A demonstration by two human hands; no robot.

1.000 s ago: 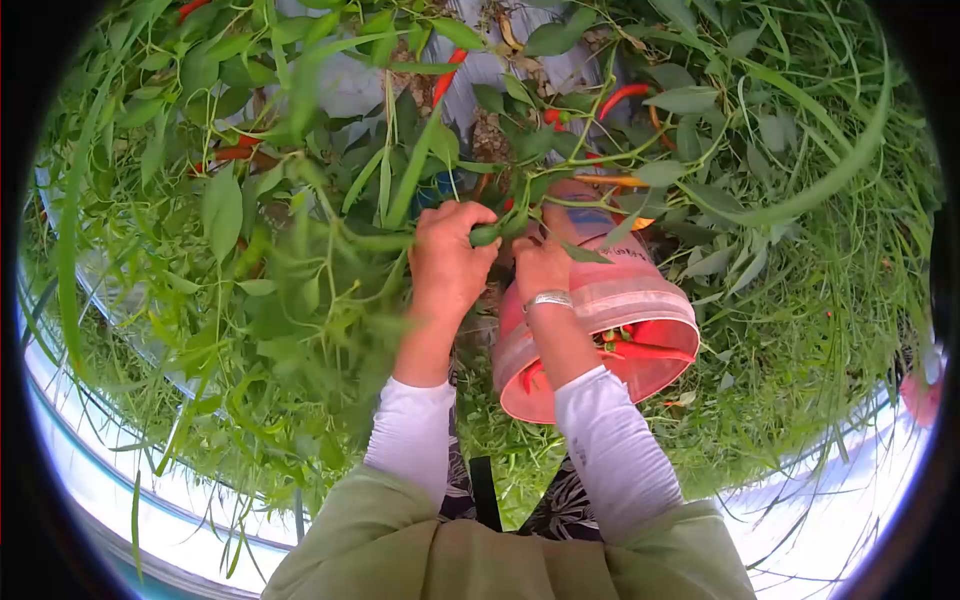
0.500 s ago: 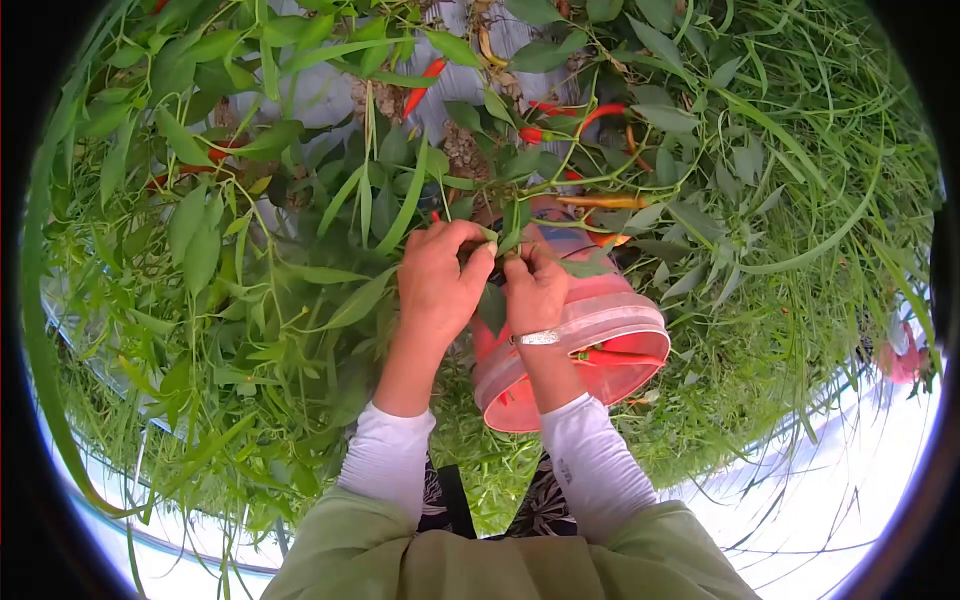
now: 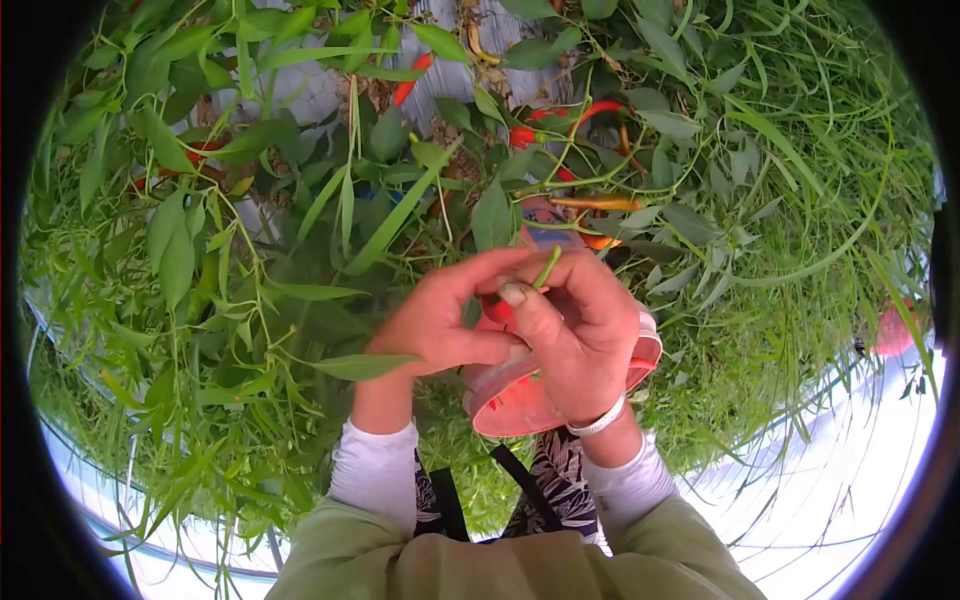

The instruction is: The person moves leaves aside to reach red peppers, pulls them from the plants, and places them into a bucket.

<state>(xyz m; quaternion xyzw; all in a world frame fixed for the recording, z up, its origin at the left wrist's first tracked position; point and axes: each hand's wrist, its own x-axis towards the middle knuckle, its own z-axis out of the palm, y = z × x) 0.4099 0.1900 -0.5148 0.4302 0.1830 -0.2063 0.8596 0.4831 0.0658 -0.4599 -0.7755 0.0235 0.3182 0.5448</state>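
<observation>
Our right hand (image 3: 575, 335) and left hand (image 3: 440, 320) pinch red chili (image 3: 500, 308) by green stem (image 3: 546, 268) above pink bucket (image 3: 510, 400); next we judge: snap stem, drop in.

Outdoor chilli field: leafy pepper plants (image 3: 300, 180), ripe red chillies (image 3: 590, 108), surrounding grass (image 3: 800, 330).

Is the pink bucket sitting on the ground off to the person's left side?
No. The pink bucket hangs close in front of the person's body, directly beneath both hands, which hold a red chili above it.
</observation>
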